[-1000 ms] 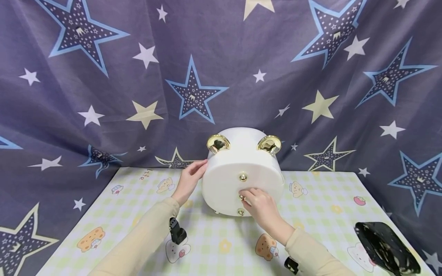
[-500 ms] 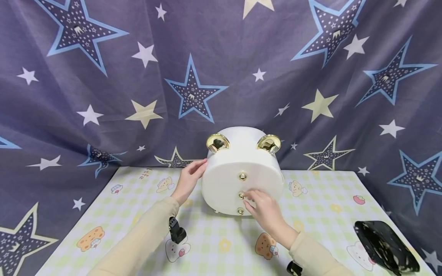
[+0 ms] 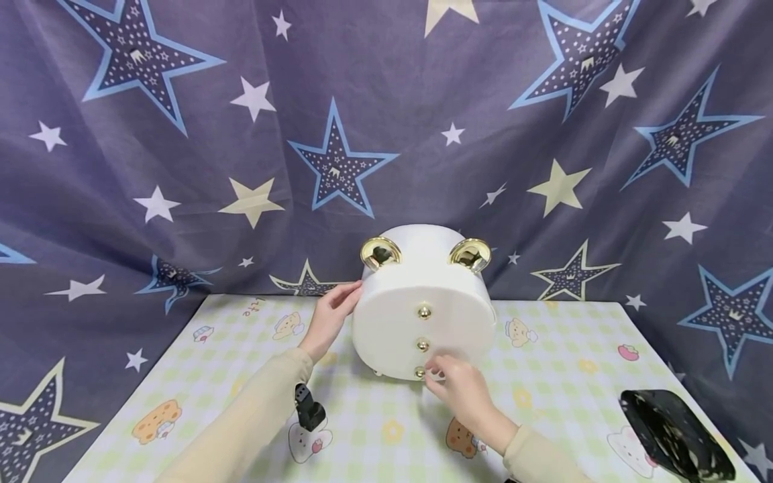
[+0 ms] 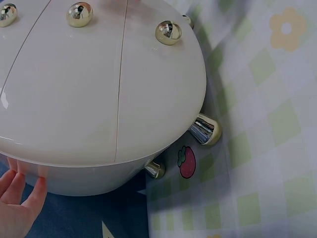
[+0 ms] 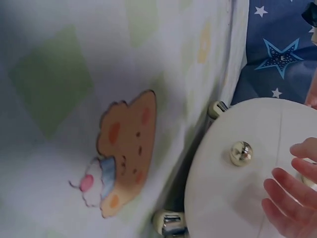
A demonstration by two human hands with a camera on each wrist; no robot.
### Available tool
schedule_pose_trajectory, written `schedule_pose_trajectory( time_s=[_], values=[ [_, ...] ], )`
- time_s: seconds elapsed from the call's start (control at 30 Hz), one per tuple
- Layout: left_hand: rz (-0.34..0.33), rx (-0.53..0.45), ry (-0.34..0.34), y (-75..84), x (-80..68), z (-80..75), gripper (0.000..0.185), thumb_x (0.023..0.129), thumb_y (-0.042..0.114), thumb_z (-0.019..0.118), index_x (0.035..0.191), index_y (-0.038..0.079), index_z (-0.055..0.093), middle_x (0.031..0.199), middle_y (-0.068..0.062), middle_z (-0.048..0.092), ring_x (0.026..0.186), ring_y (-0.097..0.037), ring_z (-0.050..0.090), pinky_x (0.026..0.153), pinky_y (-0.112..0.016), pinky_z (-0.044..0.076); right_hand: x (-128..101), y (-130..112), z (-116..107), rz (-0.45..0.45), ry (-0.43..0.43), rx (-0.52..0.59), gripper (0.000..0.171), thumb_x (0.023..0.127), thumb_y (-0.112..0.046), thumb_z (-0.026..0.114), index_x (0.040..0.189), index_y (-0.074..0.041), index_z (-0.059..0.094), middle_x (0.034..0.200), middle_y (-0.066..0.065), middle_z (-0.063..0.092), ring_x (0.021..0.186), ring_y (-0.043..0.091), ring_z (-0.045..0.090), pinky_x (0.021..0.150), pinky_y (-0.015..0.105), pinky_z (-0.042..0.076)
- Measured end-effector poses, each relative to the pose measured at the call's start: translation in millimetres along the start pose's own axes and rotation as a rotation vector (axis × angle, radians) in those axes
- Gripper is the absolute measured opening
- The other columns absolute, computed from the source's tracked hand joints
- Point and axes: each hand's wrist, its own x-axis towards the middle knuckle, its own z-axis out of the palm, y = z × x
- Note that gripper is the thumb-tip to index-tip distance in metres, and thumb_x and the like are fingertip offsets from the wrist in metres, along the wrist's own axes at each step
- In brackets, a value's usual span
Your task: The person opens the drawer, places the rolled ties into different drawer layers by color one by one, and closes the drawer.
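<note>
A white, rounded jewelry box [image 3: 392, 335] with gold ears, feet and knobs stands at the table's far edge. Thin seams divide its front into three drawers, all flush, as the left wrist view shows. My left hand [image 3: 331, 318] rests its fingertips against the box's left side, with fingers fairly straight. Close to the bottom knob [image 3: 420, 372] is my right hand [image 3: 464, 389], its fingers loosely bent. In the right wrist view the right hand [image 5: 294, 193] hovers over the front with fingers spread, partly hiding the middle knob; the bottom knob [image 5: 241, 153] lies apart from its fingers.
A checked cloth with cartoon prints covers the table [image 3: 362, 416]. At the right front lies a black, glossy, tray-like object [image 3: 676, 433]. A purple star-patterned curtain [image 3: 410, 134] hangs right behind the box.
My right hand has left the middle knob and moved down to beside the bottom knob. The left hand and the box have stayed put.
</note>
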Motion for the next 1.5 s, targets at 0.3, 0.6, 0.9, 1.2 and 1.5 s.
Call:
schedule_pose_trajectory(
  time_s=[0.3,0.6,0.9,1.2,1.5],
  values=[
    [0.007,-0.008,0.009,-0.5,1.5,-0.4,0.032,0.088,0.018,0.056,0.115,0.001,0.056,0.118,-0.012,0.055,0.098,-0.007,0.053,0.087,-0.024,0.045,-0.1,1.9,10.6,0.023,-0.087,-0.044,0.014,0.071,-0.013,0.072,0.083,-0.012,0.065,0.077,-0.001,0.065,0.067,0.012,0.060,0.056,0.019,0.049],
    [0.011,-0.009,0.010,0.3,-0.3,0.4,0.032,0.088,0.017,0.055,0.115,0.001,0.056,0.119,-0.012,0.054,0.100,-0.008,0.053,0.088,-0.023,0.045,-1.2,3.5,19.4,-0.033,-0.046,-0.093,0.017,0.067,-0.012,0.074,0.081,-0.013,0.065,0.076,-0.002,0.063,0.063,0.011,0.059,0.050,0.016,0.045],
    [0.024,-0.019,0.024,-1.5,-0.1,1.2,0.031,0.088,0.015,0.055,0.114,-0.001,0.056,0.118,-0.013,0.055,0.097,-0.005,0.053,0.087,-0.023,0.045,1.1,4.2,22.5,-0.051,-0.027,-0.139,0.015,0.068,-0.013,0.075,0.080,-0.013,0.065,0.076,-0.001,0.064,0.065,0.013,0.059,0.051,0.020,0.048],
    [0.021,-0.023,0.030,-4.5,-0.8,0.7,0.032,0.087,0.017,0.057,0.114,0.000,0.057,0.118,-0.012,0.055,0.097,-0.004,0.054,0.086,-0.023,0.045,2.6,5.8,27.3,-0.057,-0.054,-0.189,0.013,0.069,-0.017,0.074,0.080,-0.014,0.066,0.076,-0.002,0.066,0.065,0.011,0.061,0.054,0.023,0.050],
    [0.016,-0.016,0.025,-3.5,-0.3,0.4,0.031,0.087,0.017,0.056,0.114,0.001,0.057,0.118,-0.011,0.055,0.096,-0.004,0.053,0.087,-0.023,0.045,6.3,7.2,32.3,-0.063,-0.045,-0.221,0.014,0.066,-0.015,0.074,0.073,-0.015,0.062,0.071,-0.006,0.064,0.060,0.009,0.059,0.050,0.022,0.048]
  ],
)
